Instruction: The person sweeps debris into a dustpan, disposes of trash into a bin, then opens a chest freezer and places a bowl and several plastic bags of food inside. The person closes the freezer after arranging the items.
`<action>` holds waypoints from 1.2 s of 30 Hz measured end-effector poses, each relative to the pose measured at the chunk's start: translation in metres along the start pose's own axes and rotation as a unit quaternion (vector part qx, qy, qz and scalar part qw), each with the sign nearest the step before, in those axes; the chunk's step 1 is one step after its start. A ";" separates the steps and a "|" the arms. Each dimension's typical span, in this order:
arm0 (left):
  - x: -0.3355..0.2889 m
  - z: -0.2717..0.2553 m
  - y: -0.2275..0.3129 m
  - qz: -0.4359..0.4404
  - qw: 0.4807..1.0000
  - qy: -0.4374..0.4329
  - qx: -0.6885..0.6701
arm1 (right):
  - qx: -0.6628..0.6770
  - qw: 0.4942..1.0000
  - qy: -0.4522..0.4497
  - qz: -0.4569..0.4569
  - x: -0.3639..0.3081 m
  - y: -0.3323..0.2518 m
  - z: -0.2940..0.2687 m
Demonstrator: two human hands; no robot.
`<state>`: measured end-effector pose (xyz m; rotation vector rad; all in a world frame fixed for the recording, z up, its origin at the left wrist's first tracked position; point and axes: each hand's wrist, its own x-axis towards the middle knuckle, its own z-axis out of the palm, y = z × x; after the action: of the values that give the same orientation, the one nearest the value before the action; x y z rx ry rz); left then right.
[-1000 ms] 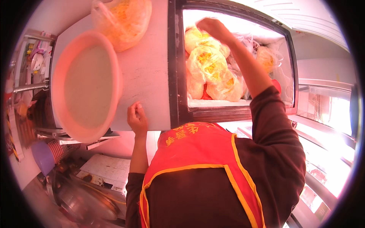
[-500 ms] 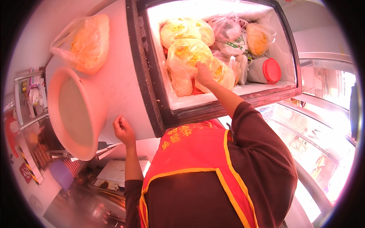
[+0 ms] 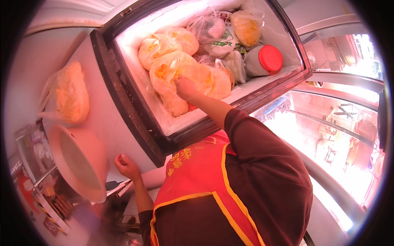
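Observation:
My right hand (image 3: 186, 88) reaches into an open chest freezer (image 3: 193, 129), its fingers closed on the clear plastic bag (image 3: 166, 69) of pale yellow food. This bag lies among other bulging bags of the same kind; another bag (image 3: 217, 84) sits just beside my wrist. What exactly is inside them cannot be made out. My left hand (image 3: 127, 167) is held over the white surface left of the freezer opening, fingers curled in, with nothing seen in it. Nearest to it stands a wide pale bowl (image 3: 82, 160).
A bag of yellowish food (image 3: 72, 94) rests behind the bowl. The freezer also holds a red-lidded jar (image 3: 270, 60), a white printed bag (image 3: 221, 43) and a round yellow bag (image 3: 246, 28). A dark frame (image 3: 127, 102) edges the opening. Glass display cases (image 3: 340, 123) stand at the right.
The view has turned, so the freezer appears tilted and farther left, and the bowl lower. My right hand stays at the same bag; my left hand keeps its curled shape.

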<state>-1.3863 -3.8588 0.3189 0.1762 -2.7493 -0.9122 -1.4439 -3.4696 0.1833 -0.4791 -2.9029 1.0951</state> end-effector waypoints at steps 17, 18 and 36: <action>0.002 0.003 -0.002 0.033 0.996 0.004 0.078 | 0.135 0.985 -0.109 0.012 -0.011 0.046 -0.062; 0.004 0.003 0.000 0.030 0.996 -0.001 0.080 | 0.186 0.977 -0.106 -0.012 -0.008 0.054 -0.050; 0.000 0.000 0.009 0.042 0.994 0.009 0.098 | -0.127 0.987 -0.066 -0.075 0.002 -0.015 0.021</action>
<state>-1.3864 -3.8519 0.3238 0.1009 -2.8028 -0.6172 -1.4522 -3.4936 0.1771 -0.1913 -3.1498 0.7697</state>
